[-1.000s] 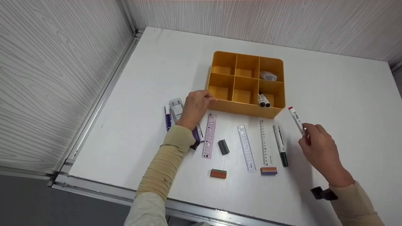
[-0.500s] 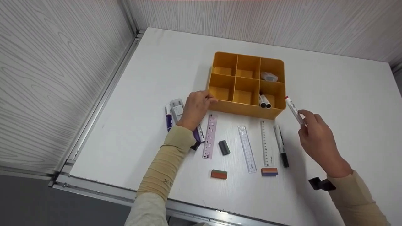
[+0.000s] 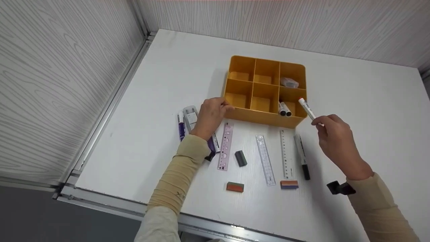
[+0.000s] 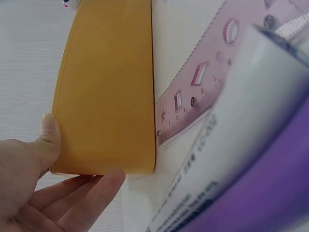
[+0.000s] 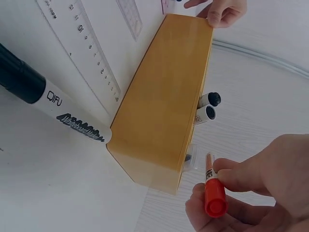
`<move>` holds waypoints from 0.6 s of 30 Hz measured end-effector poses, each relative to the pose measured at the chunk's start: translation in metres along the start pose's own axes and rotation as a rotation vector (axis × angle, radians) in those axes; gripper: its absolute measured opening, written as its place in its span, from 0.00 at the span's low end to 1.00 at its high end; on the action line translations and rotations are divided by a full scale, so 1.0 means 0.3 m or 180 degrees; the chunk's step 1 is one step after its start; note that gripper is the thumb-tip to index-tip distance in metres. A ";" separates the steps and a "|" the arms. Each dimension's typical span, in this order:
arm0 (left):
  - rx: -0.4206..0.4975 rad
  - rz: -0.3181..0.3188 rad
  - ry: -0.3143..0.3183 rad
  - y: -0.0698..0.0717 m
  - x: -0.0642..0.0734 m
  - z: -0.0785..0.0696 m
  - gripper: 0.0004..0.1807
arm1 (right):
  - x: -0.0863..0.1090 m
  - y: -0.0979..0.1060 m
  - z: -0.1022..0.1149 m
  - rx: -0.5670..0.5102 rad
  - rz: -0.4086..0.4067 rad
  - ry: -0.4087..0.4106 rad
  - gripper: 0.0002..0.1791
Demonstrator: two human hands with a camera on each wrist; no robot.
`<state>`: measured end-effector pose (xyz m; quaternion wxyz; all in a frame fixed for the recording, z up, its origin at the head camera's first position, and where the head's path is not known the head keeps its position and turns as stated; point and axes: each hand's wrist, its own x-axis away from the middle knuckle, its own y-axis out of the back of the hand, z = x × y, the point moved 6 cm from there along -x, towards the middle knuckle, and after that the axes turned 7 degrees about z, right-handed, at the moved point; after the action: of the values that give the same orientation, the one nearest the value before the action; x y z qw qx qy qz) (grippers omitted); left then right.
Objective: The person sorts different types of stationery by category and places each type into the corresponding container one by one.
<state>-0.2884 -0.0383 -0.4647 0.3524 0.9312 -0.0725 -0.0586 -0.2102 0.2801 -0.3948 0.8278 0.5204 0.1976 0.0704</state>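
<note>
In the head view, my left hand grips the front left corner of the yellow six-compartment organizer box. Its thumb lies on the rim in the left wrist view, with the fingers at the side wall. My right hand pinches a white whiteboard marker; its red cap shows close up in the right wrist view. The marker's far end appears over the box's right rim, tilted. Two markers with dark ends occupy the front right compartment. A clear plastic item sits in the compartment behind.
In front of the box lie a pink ruler, two clear rulers, a black-capped marker and several small blocks. A purple marker and grey case lie left, partly behind my left arm.
My right hand has carried the red-capped marker up and left, from beside the box to its right rim. My left hand stays on the box corner.
</note>
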 end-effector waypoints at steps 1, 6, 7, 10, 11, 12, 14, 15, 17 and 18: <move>-0.0006 0.0008 0.0005 -0.001 -0.001 -0.001 0.15 | -0.004 -0.001 -0.002 -0.0028 0.0022 -0.0024 0.11; -0.0037 0.0035 0.0039 -0.003 -0.005 -0.005 0.15 | -0.028 -0.013 -0.004 -0.0109 0.0251 -0.0192 0.14; -0.0034 0.0040 0.0055 -0.004 -0.005 -0.005 0.15 | -0.033 -0.016 -0.003 -0.0116 0.0307 -0.0225 0.14; -0.0057 0.0044 0.0076 -0.005 -0.003 -0.005 0.15 | -0.049 -0.025 -0.002 -0.0147 0.0441 -0.0301 0.16; -0.0063 0.0045 0.0078 -0.006 -0.003 -0.005 0.15 | -0.054 -0.028 -0.002 -0.0149 0.0470 -0.0315 0.16; -0.0071 0.0046 0.0082 -0.006 -0.002 -0.005 0.15 | -0.060 -0.030 0.000 -0.0139 0.0483 -0.0320 0.17; -0.0076 0.0042 0.0075 -0.006 -0.001 -0.006 0.15 | -0.069 -0.033 0.001 -0.0133 0.0505 -0.0343 0.17; -0.0076 0.0035 0.0062 -0.006 0.000 -0.007 0.15 | -0.074 -0.035 0.002 -0.0130 0.0518 -0.0357 0.17; -0.0064 0.0018 0.0034 -0.005 0.000 -0.007 0.15 | -0.081 -0.039 0.002 -0.0151 0.0568 -0.0423 0.17; -0.0055 0.0011 0.0024 -0.005 0.000 -0.008 0.15 | -0.083 -0.041 0.003 -0.0169 0.0595 -0.0458 0.17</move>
<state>-0.2879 -0.0357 -0.4638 0.3608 0.9282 -0.0722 -0.0551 -0.2337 0.2659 -0.3991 0.8432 0.5181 0.0863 0.1150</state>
